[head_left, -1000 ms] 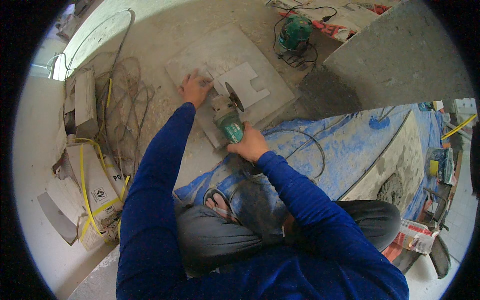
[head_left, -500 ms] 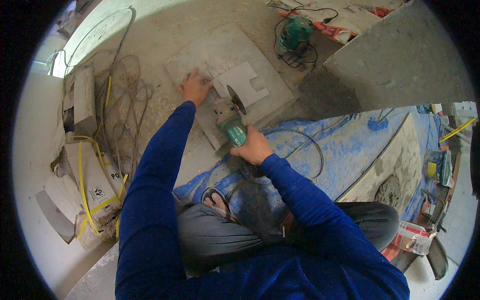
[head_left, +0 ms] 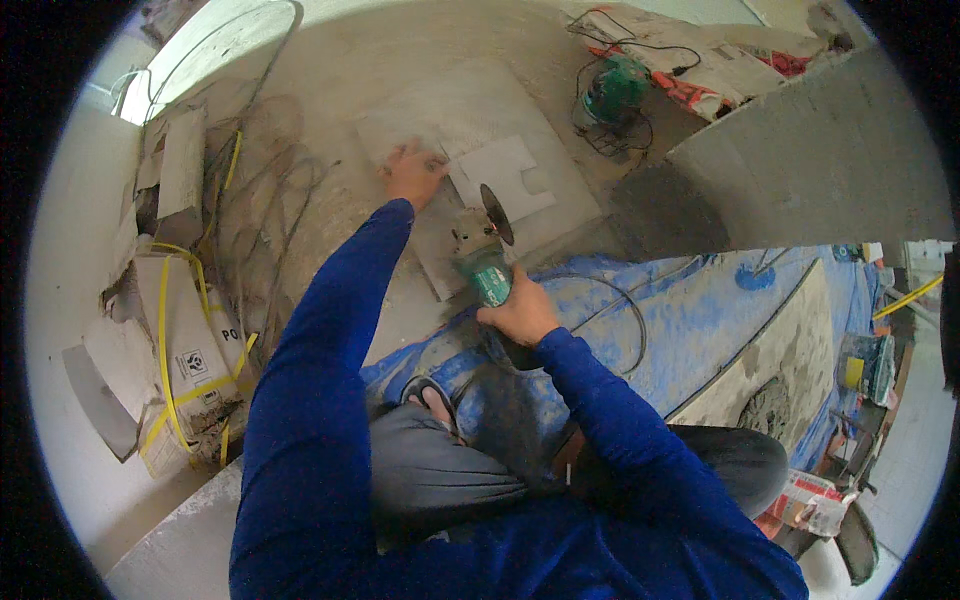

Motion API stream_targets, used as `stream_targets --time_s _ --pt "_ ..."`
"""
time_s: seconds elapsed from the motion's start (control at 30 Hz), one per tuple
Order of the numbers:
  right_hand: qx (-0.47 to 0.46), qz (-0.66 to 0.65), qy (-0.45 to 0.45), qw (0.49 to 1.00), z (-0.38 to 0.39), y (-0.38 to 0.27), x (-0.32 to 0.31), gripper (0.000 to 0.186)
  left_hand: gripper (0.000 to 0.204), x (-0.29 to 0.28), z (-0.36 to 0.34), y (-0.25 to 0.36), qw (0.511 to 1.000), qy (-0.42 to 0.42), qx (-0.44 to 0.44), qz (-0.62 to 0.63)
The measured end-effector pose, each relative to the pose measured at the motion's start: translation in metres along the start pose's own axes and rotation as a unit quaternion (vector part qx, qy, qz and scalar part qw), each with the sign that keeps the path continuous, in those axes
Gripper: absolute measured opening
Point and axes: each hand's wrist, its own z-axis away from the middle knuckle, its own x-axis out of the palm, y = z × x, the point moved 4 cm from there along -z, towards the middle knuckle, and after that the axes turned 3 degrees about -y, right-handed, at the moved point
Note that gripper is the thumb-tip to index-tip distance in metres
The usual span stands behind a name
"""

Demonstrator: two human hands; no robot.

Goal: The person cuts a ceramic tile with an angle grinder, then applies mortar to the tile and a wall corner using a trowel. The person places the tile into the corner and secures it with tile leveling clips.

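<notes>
My right hand (head_left: 522,312) is wrapped around the green body of an angle grinder (head_left: 490,283). Its thin dark disc (head_left: 497,214) stands on edge at the near side of a pale tile (head_left: 490,168), which has a notch cut in its right side. Whether the disc touches the tile, I cannot tell. My left hand (head_left: 413,172) rests at the tile's left edge with its fingers spread, partly veiled by dust. Beneath the tile lies a larger grey slab (head_left: 565,190), coated in dust.
A second green power tool (head_left: 614,92) with a tangled black cord stands beyond the slab, at right. A grey board (head_left: 810,160) juts in from the right. Blue sheeting (head_left: 690,290) carries the grinder's cable. Torn cartons (head_left: 190,340) and loose cables lie at left.
The whole view has shifted, so the scene sits slightly further right and lower. Dust around my left hand looks thicker. Both hands keep nearly the same places relative to the tile.
</notes>
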Motion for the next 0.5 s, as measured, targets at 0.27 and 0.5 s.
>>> stream_targets --time_s 0.27,0.5 --pt "-0.021 0.006 0.020 1.000 -0.006 0.000 0.003 0.088 0.025 -0.007 0.008 0.008 0.999 -0.017 -0.017 0.033" --pt "-0.023 0.007 0.023 0.999 -0.026 -0.009 0.002 0.092 0.024 -0.005 0.007 0.006 0.999 0.005 -0.002 0.044"
